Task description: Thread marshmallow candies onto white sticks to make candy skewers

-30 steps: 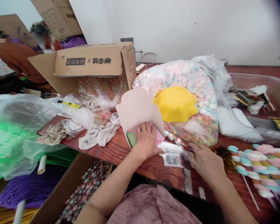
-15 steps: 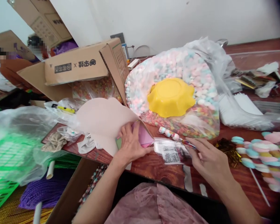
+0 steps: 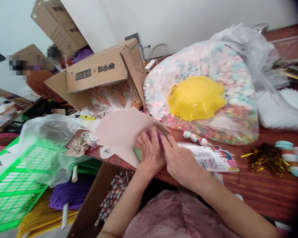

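Note:
A large pale pink paper sheet (image 3: 119, 127) with scalloped edges lies in front of me, its right side curling up. My left hand (image 3: 151, 152) rests with fingers spread on a purple sheet (image 3: 157, 132) inside the curl; a bit of green sheet (image 3: 138, 153) shows beside that hand. My right hand (image 3: 182, 162) has its fingertips over the curled edge of the pink paper; its thumb is hidden. Beyond the right forearm is a printed clear packet (image 3: 208, 157), with a wrapped marshmallow skewer (image 3: 195, 138) at its upper edge.
A yellow wavy bowl (image 3: 197, 97) sits upside down on a big bag of candies (image 3: 238, 82). An open carton (image 3: 96, 71) stands behind the paper. Gold tinsel (image 3: 268, 160) and marshmallow skewers (image 3: 295, 158) lie right. A green basket (image 3: 17, 185) and purple cord (image 3: 69, 195) are left.
My right hand has left the skewer and packet and moved left to the pink paper's edge. My left hand stays on the sheets. The view has shifted left.

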{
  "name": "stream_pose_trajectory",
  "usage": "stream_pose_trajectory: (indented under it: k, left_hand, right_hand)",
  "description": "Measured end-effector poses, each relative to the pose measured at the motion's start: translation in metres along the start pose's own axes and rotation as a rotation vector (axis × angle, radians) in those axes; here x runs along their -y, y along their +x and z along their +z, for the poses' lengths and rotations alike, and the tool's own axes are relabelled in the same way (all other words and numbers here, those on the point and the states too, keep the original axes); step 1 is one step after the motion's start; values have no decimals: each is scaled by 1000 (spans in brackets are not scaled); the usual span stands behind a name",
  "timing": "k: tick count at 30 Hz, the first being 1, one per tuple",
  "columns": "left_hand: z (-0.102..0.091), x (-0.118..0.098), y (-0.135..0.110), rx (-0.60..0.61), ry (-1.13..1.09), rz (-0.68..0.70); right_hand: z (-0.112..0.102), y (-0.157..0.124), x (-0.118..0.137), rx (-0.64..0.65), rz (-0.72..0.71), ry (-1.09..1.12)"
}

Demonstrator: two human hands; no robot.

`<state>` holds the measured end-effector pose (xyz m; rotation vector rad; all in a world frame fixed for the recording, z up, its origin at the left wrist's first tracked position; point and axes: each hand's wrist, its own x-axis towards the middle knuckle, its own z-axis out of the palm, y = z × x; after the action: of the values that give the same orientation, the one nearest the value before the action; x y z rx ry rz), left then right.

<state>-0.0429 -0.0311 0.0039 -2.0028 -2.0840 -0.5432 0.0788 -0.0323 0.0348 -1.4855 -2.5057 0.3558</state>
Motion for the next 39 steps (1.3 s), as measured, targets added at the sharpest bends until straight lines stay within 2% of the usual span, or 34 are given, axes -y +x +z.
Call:
stream_pose_trajectory:
  k: [3, 6, 11, 15, 18, 23, 29, 35, 39]
  left_hand:
    - [5, 4, -3, -54, -5, 27]
    - [8, 6, -5, -58, -27, 45]
    - [9, 12, -10, -116, -74, 37]
    - [11, 16, -11, -183, -124, 90]
    - [11, 17, -11, -253, -154, 126]
    - [8, 18, -11, -336, -212, 168]
    - [9, 22, -11, -391, -266, 194]
    - [6, 16, -9, -522, -284, 233]
    - [7, 14, -10, -560, -287, 262]
  right_hand:
    - [-1, 6, 2, 8, -4, -19]
    - [2, 9, 6, 9, 2, -43]
    - [8, 7, 21, -25, 20, -127]
    - [3, 5, 25, 37, 64, -116]
    - [-6, 4, 17, 64, 56, 29]
    - [-14, 2, 5, -5, -60, 403]
    - [-8, -2, 11, -12, -49, 415]
    - [-20, 8, -5, 40, -165, 655]
    - [-25, 12, -16, 122, -170, 790]
